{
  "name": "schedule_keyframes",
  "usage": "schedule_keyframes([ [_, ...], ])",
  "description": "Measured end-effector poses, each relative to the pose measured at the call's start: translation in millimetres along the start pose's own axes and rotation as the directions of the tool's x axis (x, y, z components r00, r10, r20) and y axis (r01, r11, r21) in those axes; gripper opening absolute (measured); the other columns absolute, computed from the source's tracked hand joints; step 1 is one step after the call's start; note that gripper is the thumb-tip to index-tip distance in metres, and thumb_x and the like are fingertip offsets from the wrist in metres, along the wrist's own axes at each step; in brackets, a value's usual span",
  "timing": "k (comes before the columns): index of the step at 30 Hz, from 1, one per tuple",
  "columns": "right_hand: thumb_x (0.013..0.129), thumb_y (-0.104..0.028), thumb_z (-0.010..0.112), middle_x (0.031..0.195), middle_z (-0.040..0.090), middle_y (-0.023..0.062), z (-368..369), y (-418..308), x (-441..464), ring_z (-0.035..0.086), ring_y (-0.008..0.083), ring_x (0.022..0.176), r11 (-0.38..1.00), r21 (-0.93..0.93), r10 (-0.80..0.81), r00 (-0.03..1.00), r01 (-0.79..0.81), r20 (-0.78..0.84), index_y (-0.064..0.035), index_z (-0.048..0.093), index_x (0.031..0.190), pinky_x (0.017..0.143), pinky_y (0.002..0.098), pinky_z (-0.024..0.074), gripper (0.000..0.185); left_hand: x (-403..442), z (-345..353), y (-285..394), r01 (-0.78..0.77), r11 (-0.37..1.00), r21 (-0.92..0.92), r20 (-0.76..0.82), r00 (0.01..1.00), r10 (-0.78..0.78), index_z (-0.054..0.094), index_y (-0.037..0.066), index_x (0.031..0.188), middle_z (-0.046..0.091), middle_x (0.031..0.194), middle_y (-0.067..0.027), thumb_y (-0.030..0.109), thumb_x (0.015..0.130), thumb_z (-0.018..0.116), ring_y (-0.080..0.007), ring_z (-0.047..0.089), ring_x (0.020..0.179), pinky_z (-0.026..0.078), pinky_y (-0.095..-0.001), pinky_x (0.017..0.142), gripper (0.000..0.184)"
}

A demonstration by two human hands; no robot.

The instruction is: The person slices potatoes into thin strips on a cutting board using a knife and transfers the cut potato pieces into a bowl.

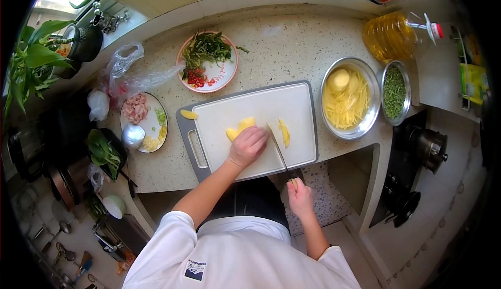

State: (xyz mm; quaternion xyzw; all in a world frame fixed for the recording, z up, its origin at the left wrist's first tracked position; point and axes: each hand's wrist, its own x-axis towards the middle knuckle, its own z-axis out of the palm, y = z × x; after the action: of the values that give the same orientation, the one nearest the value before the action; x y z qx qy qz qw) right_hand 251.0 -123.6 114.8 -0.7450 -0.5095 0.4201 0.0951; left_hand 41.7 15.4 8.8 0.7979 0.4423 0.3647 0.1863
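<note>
My left hand [247, 147] presses down, fingers bunched, on yellow potato slices [244, 124] lying on the white, grey-edged cutting board [229, 156]. My fingers partly hide the slices. Just right of those fingers the knife [278, 148] stands with its blade against the board. My right hand [300, 199] is wrapped around the knife handle at the board's front edge. Beyond the blade lie a few cut potato strips [284, 133]. A single potato piece [189, 114] rests at the board's upper left corner.
Right of the board are a metal bowl [373, 112] with potato shreds and a whole potato, a bowl of chopped greens [395, 91] and an oil bottle [389, 33]. Behind stands a plate [224, 75] of greens and red chillies; leftward, a plate [152, 112] with diced meat.
</note>
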Motion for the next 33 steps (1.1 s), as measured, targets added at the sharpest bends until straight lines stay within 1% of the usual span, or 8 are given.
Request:
schedule_keyframes([
  [7, 0.104, -0.034, 0.063, 0.079, 0.068, 0.0245, 0.0, 2.8, -0.8, 0.067, 0.0498, 0.078, 0.999, -0.033, 0.022, 1.000, -0.021, 0.006, -0.0049, 0.061, 0.095, 0.063, 0.0547, 0.0513, 0.030, -0.6, 0.3, -0.5, 0.001, 1.000, 0.004, 0.008, 1.000, -0.001, 0.076, 0.003, 0.097, 0.075, 0.103, -0.0075, 0.002, 0.078, 0.078, -0.0244, 0.073, 0.099, 0.060, -0.0398, 0.093, 0.020],
  [10, 0.106, -0.031, 0.058, 0.072, 0.060, 0.0243, -0.1, 2.6, -0.3, 0.062, 0.0500, 0.072, 0.999, -0.001, -0.038, 0.999, 0.038, -0.026, -0.0033, 0.055, 0.090, 0.058, 0.0530, 0.0449, 0.033, -2.5, 1.8, -1.7, 0.003, 1.000, -0.003, 0.005, 1.000, -0.003, 0.076, 0.004, 0.099, 0.075, 0.103, -0.0074, 0.002, 0.078, 0.078, -0.0245, 0.073, 0.099, 0.060, -0.0398, 0.093, 0.021],
  [13, 0.104, -0.033, 0.063, 0.080, 0.067, 0.0246, -1.4, 7.1, -0.1, 0.066, 0.0497, 0.079, 1.000, 0.024, 0.009, 1.000, -0.009, 0.008, -0.0031, 0.060, 0.093, 0.063, 0.0540, 0.0505, 0.032, -4.7, 1.9, -2.7, 0.007, 1.000, -0.004, 0.014, 1.000, -0.007, 0.076, 0.004, 0.100, 0.075, 0.103, -0.0075, 0.002, 0.078, 0.078, -0.0244, 0.073, 0.100, 0.060, -0.0399, 0.093, 0.022],
  [16, 0.104, -0.033, 0.063, 0.080, 0.067, 0.0245, -4.2, 3.1, 0.1, 0.066, 0.0496, 0.079, 0.999, 0.036, 0.011, 1.000, -0.012, 0.021, -0.0026, 0.059, 0.093, 0.063, 0.0538, 0.0501, 0.033, -2.8, 0.7, -1.5, 0.011, 1.000, -0.007, 0.019, 1.000, -0.011, 0.076, 0.004, 0.100, 0.075, 0.103, -0.0075, 0.002, 0.077, 0.077, -0.0244, 0.073, 0.100, 0.060, -0.0398, 0.093, 0.023],
  [19, 0.104, -0.033, 0.063, 0.080, 0.067, 0.0243, -3.9, 1.7, 0.0, 0.066, 0.0494, 0.079, 1.000, 0.023, 0.007, 1.000, -0.007, 0.017, -0.0029, 0.059, 0.093, 0.063, 0.0540, 0.0504, 0.033, -2.5, 0.9, -1.5, 0.010, 1.000, -0.008, 0.015, 1.000, -0.010, 0.076, 0.004, 0.100, 0.075, 0.104, -0.0075, 0.002, 0.077, 0.077, -0.0244, 0.073, 0.100, 0.060, -0.0398, 0.093, 0.023],
  [22, 0.105, -0.032, 0.059, 0.074, 0.061, 0.0241, -2.1, -1.8, -0.4, 0.062, 0.0500, 0.073, 0.999, -0.009, -0.035, 0.999, 0.035, -0.019, -0.0036, 0.055, 0.091, 0.059, 0.0530, 0.0458, 0.033, -2.1, 0.3, -1.8, 0.010, 1.000, -0.010, 0.017, 1.000, -0.010, 0.076, 0.003, 0.100, 0.075, 0.104, -0.0075, 0.002, 0.077, 0.077, -0.0245, 0.072, 0.100, 0.060, -0.0398, 0.094, 0.024],
  [31, 0.105, -0.037, 0.058, 0.079, 0.066, 0.0255, 2.8, -10.3, 2.9, 0.063, 0.0533, 0.081, 0.987, -0.134, 0.085, 0.996, -0.085, -0.001, -0.0061, 0.059, 0.095, 0.064, 0.0587, 0.0472, 0.032, 0.0, -1.5, -0.4, 0.001, 1.000, -0.020, 0.011, 1.000, -0.001, 0.074, 0.002, 0.099, 0.073, 0.103, -0.0088, 0.002, 0.079, 0.075, -0.0259, 0.071, 0.098, 0.059, -0.0399, 0.094, 0.020],
  [33, 0.106, -0.037, 0.057, 0.075, 0.066, 0.0232, 6.9, -3.7, 3.3, 0.065, 0.0491, 0.074, 0.990, -0.137, 0.034, 0.998, -0.040, -0.044, -0.0054, 0.058, 0.094, 0.061, 0.0548, 0.0478, 0.034, -0.1, -1.0, -0.4, 0.001, 1.000, -0.019, 0.006, 1.000, -0.001, 0.075, 0.002, 0.099, 0.073, 0.102, -0.0087, 0.002, 0.079, 0.076, -0.0260, 0.071, 0.098, 0.059, -0.0398, 0.094, 0.020],
])
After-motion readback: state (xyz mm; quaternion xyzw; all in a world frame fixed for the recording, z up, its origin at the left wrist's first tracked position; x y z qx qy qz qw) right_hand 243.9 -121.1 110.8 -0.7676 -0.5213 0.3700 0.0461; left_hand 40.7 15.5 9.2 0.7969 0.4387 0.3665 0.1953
